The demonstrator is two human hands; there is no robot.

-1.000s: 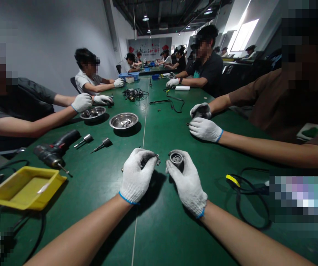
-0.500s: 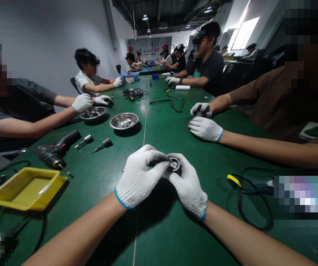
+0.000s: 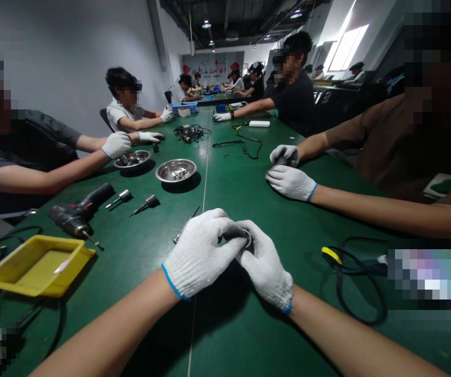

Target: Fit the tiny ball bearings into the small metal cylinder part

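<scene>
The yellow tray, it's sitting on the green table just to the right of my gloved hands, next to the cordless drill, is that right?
Not quite. The head view shows the yellow tray on the green table to the left of your hands, not the right. It does sit next to the cordless drill.

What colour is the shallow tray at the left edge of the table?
The tray is yellow, clear in the head view.

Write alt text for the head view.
Two gloved hands, left and right, meet over a green table, closed together on a small metal part. A drill, yellow tray and metal bowl lie left; other gloved people work along both sides.
</scene>
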